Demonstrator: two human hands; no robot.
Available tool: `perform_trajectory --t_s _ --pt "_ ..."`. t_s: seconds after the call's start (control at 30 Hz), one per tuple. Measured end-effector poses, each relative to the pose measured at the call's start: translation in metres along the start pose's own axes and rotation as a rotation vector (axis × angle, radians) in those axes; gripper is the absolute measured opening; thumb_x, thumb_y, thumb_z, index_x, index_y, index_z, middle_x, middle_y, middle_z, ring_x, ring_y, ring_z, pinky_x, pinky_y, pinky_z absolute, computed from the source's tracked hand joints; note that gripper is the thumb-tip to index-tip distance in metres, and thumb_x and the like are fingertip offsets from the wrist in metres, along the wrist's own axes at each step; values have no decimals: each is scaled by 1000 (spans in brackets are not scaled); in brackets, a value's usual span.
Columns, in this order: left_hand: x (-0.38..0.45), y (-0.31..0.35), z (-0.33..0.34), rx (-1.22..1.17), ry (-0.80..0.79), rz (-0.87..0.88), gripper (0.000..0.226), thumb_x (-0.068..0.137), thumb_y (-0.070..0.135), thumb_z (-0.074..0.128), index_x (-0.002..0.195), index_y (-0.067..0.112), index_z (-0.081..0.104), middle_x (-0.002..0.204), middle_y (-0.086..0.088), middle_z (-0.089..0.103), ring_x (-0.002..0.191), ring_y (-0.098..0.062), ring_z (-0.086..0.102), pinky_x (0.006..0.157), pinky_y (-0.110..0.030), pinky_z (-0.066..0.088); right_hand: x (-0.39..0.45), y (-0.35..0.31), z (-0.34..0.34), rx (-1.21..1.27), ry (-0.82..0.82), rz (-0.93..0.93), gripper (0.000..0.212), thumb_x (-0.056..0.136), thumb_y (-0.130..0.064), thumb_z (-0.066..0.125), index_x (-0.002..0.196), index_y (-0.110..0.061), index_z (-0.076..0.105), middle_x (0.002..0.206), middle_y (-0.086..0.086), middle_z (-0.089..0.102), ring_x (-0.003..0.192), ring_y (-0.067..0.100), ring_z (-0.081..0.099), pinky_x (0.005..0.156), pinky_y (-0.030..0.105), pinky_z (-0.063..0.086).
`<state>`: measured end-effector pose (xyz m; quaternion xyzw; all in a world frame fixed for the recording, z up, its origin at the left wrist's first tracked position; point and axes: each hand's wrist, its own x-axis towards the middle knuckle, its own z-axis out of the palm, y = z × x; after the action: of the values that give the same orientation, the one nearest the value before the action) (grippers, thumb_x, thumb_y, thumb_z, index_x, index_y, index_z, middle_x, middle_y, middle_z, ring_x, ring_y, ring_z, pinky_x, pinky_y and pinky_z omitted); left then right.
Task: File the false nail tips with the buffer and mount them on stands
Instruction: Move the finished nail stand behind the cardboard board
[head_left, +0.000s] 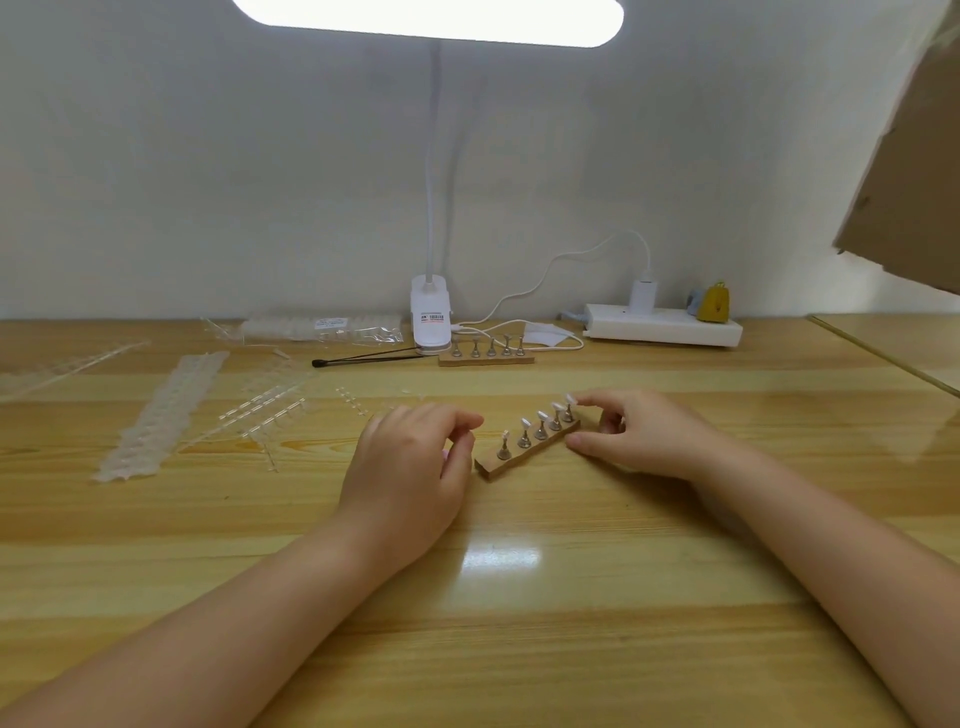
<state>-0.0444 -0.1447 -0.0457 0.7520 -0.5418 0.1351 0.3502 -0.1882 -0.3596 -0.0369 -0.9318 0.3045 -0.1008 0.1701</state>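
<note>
A small wooden strip base (524, 454) lies slanted at the middle of the glossy wood-grain tabletop (519, 597), carrying five metal stands (540, 429) topped with pale oval nail tips (543, 415). The right hand (639, 434) pinches its far right end, thumb against the near edge. The left hand (410, 467), fingers loosely curled, rests beside its near end. Clear plastic nail strips (166, 410) lie left.
</note>
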Motion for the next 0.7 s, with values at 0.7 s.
perform_trajectory --t_s 0.7 --pt "55 48 38 102 -120 15 23 93 25 48 111 28 63 107 13 65 102 -18 51 84 -30 34 -47 103 -88 349 501 295 27 70 -36 83 79 -16 67 62 0 71 56 13 63 55 30 50"
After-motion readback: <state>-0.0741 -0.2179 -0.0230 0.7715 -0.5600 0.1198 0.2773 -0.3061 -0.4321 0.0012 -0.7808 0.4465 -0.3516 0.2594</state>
